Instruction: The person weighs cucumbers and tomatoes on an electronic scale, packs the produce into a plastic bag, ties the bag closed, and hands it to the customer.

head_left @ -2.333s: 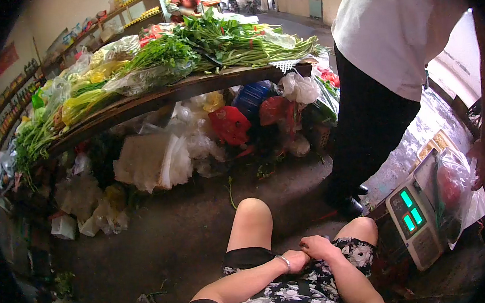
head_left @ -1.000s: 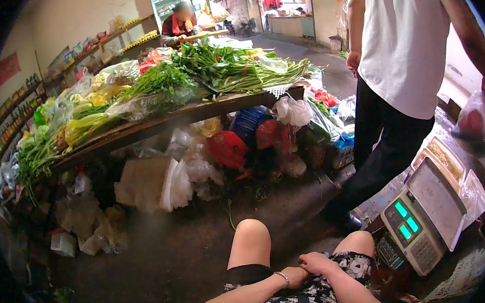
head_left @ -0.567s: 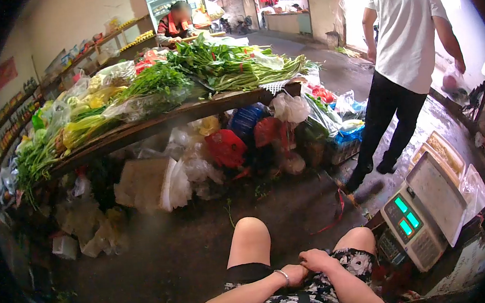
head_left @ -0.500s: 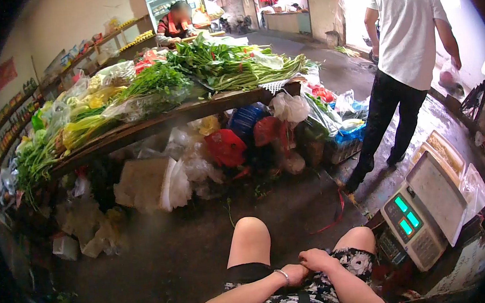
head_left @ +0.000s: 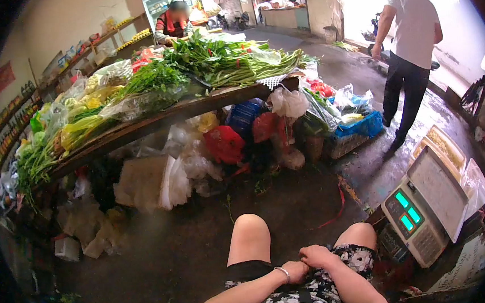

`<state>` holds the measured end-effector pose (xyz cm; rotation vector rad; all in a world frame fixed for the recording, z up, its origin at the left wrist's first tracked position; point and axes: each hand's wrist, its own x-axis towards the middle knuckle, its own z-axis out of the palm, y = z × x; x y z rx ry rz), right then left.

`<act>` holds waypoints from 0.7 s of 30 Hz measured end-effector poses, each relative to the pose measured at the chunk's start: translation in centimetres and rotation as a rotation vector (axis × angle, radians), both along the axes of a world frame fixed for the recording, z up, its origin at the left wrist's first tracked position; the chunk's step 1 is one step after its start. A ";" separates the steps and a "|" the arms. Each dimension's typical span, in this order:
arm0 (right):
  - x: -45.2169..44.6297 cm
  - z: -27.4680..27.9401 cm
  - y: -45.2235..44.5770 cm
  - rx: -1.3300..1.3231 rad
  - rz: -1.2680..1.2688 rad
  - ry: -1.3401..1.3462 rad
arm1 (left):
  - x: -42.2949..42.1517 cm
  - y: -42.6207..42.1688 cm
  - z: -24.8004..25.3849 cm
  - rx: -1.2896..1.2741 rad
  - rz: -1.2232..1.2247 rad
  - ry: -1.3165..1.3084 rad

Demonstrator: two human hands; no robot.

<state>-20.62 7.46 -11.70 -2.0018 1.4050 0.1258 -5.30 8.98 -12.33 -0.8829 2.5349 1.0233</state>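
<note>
My left hand (head_left: 295, 271), with a bracelet at the wrist, lies on the patterned dress (head_left: 356, 261) between my knees. Against it rests my right hand (head_left: 315, 255). The fingers of both are curled in, and their palms are hidden, so whether anything is inside does not show. To the right of the hands stands a weighing scale (head_left: 426, 245) with a lit green display and a tilted metal pan (head_left: 442, 193).
Leafy vegetables (head_left: 230, 61) cover a wooden stall table (head_left: 193, 107), with plastic bags (head_left: 189, 167) beneath. A seated person (head_left: 174, 23) is behind it. Another person in a white shirt (head_left: 413, 18) walks in the passage. A blue-lined crate (head_left: 360, 131) stands at the table's end.
The person in the white shirt has walked farther away along the passage, uncovering the blue-lined crate. My hands stay together on my lap. The view has shifted slightly.
</note>
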 end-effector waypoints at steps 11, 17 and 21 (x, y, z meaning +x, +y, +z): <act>-0.1 -0.3 0.0 -0.027 0.000 -0.033 | 0.1 -0.1 -1.3 -0.032 -0.041 0.016; -0.1 -0.8 -0.1 -0.025 0.004 -0.033 | 0.1 -0.1 -0.8 -0.035 -0.058 0.020; -0.1 -0.3 -0.1 -0.012 -0.002 -0.028 | 0.0 0.0 -1.4 -0.036 -0.024 0.023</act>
